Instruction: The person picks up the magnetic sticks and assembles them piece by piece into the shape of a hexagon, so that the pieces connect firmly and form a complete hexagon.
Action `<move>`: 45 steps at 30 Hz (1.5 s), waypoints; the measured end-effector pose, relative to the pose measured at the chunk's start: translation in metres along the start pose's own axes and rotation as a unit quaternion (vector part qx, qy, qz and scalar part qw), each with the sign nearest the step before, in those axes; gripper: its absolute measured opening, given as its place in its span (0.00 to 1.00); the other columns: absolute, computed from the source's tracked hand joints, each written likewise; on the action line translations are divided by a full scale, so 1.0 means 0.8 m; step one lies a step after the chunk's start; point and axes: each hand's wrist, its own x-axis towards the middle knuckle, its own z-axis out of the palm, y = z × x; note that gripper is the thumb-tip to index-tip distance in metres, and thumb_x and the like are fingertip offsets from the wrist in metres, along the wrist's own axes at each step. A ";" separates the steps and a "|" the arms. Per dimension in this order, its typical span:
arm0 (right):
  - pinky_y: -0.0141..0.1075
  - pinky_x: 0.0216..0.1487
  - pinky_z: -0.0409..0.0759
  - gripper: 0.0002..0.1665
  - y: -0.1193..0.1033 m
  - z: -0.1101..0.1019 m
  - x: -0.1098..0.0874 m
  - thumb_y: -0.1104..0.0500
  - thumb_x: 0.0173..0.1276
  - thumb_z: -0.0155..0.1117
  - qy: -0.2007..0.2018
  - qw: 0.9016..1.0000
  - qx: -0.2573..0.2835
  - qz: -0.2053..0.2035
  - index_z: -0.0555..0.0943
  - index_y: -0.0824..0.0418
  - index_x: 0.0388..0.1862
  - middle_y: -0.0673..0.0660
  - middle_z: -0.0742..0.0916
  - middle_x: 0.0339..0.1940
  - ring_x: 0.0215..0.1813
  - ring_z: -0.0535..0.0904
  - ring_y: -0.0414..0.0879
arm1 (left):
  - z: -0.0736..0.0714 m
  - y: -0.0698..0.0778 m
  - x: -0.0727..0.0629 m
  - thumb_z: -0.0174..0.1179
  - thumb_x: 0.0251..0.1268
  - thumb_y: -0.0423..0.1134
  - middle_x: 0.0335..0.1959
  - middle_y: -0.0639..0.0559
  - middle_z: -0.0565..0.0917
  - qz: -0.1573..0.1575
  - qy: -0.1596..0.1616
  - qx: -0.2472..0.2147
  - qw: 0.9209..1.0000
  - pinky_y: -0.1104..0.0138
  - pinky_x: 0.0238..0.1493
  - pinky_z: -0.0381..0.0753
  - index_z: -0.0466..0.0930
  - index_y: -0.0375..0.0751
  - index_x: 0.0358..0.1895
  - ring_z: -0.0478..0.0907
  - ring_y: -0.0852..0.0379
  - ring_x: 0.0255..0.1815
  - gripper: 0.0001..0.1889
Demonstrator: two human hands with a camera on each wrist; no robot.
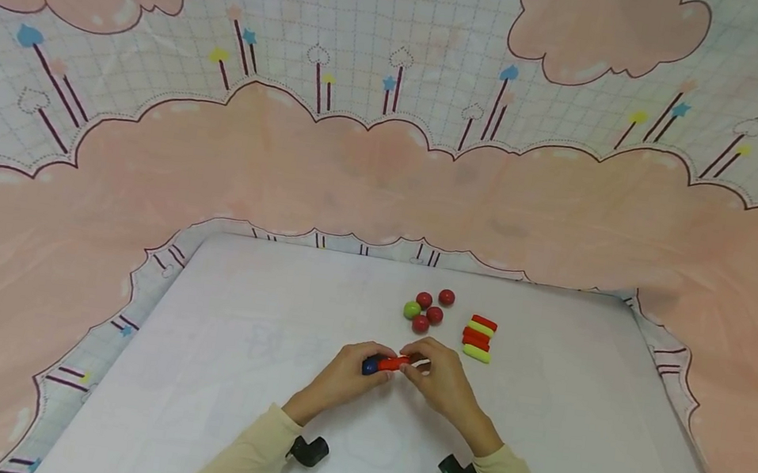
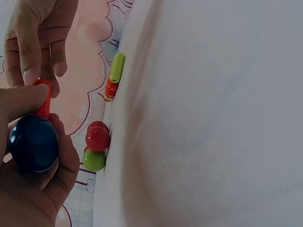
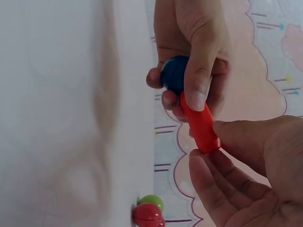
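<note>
One left hand (image 1: pixel 345 374) grips blue ball (image 1: pixel 371 366) and red rod (image 1: pixel 392 364); right hand (image 1: pixel 445 381) pinches its three-o'clock end, apparently keeping both aligned.

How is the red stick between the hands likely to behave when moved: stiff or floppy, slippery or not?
Probably stiff: the red stick looks straight between left hand and right hand. Perhaps slightly slippery, given its smooth, shiny surface. It may drag the blue ball at its end along, though whether they are joined is hidden.
</note>
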 end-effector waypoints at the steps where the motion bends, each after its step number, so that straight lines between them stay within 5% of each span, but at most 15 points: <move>1: 0.35 0.44 0.85 0.15 0.000 -0.001 0.000 0.67 0.59 0.73 0.002 1.000 0.000 -0.002 0.83 0.60 0.46 0.54 0.86 0.43 0.44 0.85 0.47 | 0.000 -0.001 0.000 0.67 0.63 0.40 0.48 0.52 0.86 -0.001 0.001 0.003 1.000 0.62 0.53 0.79 0.82 0.47 0.52 0.80 0.56 0.48 0.15; 9: 0.40 0.46 0.85 0.19 0.007 -0.019 -0.003 0.62 0.61 0.73 0.022 0.999 -0.008 0.027 0.82 0.58 0.52 0.56 0.87 0.47 0.47 0.83 0.48 | -0.010 -0.005 -0.004 0.65 0.65 0.43 0.51 0.51 0.85 -0.043 0.002 0.015 0.999 0.57 0.55 0.79 0.81 0.48 0.55 0.80 0.56 0.49 0.16; 27: 0.39 0.44 0.82 0.18 0.064 -0.061 0.000 0.61 0.63 0.71 0.086 0.992 -0.067 0.055 0.82 0.62 0.52 0.61 0.87 0.46 0.46 0.83 0.52 | -0.022 -0.014 -0.003 0.64 0.66 0.41 0.51 0.49 0.85 -0.047 -0.004 0.015 0.999 0.61 0.50 0.79 0.80 0.48 0.56 0.78 0.57 0.45 0.16; 33: 0.51 0.53 0.79 0.19 0.080 -0.055 0.017 0.59 0.63 0.70 0.096 0.989 -0.077 0.077 0.82 0.61 0.53 0.62 0.88 0.48 0.50 0.82 0.56 | -0.022 -0.015 -0.005 0.64 0.66 0.42 0.51 0.48 0.85 -0.042 -0.004 0.023 0.999 0.60 0.50 0.79 0.80 0.47 0.56 0.78 0.57 0.45 0.16; 39: 0.51 0.53 0.79 0.19 0.092 -0.045 0.044 0.61 0.63 0.69 0.095 0.990 -0.061 0.082 0.81 0.61 0.54 0.62 0.87 0.50 0.51 0.82 0.56 | -0.022 -0.015 -0.006 0.64 0.66 0.42 0.50 0.49 0.85 -0.041 -0.003 0.024 0.999 0.60 0.50 0.79 0.80 0.47 0.55 0.77 0.57 0.44 0.16; 45: 0.52 0.60 0.77 0.24 0.093 -0.038 0.076 0.60 0.67 0.66 0.040 0.990 -0.076 0.116 0.78 0.59 0.62 0.61 0.83 0.60 0.60 0.78 0.58 | -0.022 -0.017 -0.007 0.64 0.66 0.42 0.51 0.50 0.85 -0.048 0.000 0.022 0.999 0.60 0.51 0.79 0.80 0.47 0.55 0.78 0.57 0.45 0.16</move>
